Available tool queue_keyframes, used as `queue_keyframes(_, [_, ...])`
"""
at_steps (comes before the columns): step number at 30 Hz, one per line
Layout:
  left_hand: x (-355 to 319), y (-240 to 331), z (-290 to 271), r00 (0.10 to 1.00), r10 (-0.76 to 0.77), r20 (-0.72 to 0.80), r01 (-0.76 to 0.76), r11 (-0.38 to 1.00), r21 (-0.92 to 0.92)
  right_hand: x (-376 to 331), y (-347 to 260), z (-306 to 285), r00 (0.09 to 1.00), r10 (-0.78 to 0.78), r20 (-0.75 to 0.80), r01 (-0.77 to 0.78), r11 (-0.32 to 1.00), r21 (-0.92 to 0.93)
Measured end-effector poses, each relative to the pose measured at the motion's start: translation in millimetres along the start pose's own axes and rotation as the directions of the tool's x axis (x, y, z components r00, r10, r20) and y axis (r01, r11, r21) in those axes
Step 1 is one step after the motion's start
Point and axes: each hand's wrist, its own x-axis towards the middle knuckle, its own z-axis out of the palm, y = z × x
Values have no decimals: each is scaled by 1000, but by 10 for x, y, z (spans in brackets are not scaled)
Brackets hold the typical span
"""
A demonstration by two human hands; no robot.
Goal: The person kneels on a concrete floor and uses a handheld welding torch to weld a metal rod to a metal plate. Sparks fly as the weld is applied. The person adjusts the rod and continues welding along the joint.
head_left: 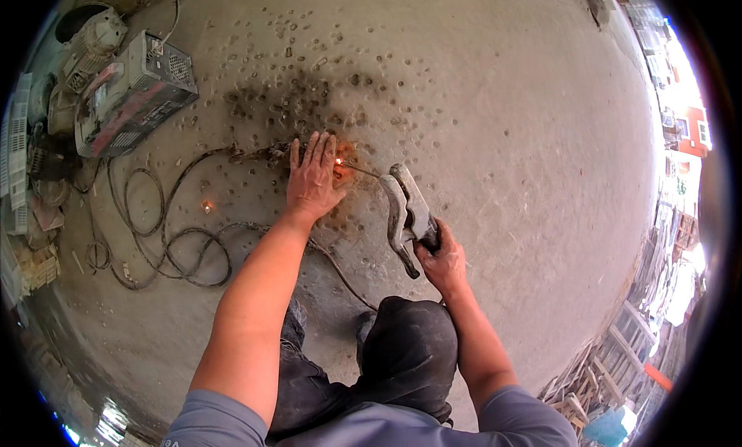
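Crouched over a pitted concrete floor (479,138), welding low to the ground. Right hand (442,261) closed around the handle of a grey electrode clamp (406,211), its thin rod (359,168) reaching left to a bright arc (338,162). Left hand (313,180) spread flat, fingers wide, pressing on the floor right beside that arc, holding nothing that can be made out; whatever is being welded sits hidden under or just past the fingertips, in a scorched dark patch (294,99). Black cables (174,246) looped on the floor to the left, running toward a boxy welding machine (131,95) at the far left among other gear. Likely trouble: bare skin so close to the arc, so burns from sparks or hot metal; a stray ember (207,206) glowing near the cables could scorch the insulation; a slip of the rod toward the fingers.
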Motion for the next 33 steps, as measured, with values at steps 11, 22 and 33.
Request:
queue_keyframes(11, [-20, 148, -72, 991, 14, 133, -9, 999, -36, 36, -2, 0, 999, -37, 2, 37, 999, -25])
queue_keyframes(22, [-18, 165, 69, 993, 116, 11, -115, 993, -34, 42, -22, -12, 1000, -29, 1, 29, 999, -31])
queue_keyframes(33, [-22, 200, 94, 992, 121, -22, -120, 993, 20, 60, 17, -27, 998, -62, 18, 63, 996, -60])
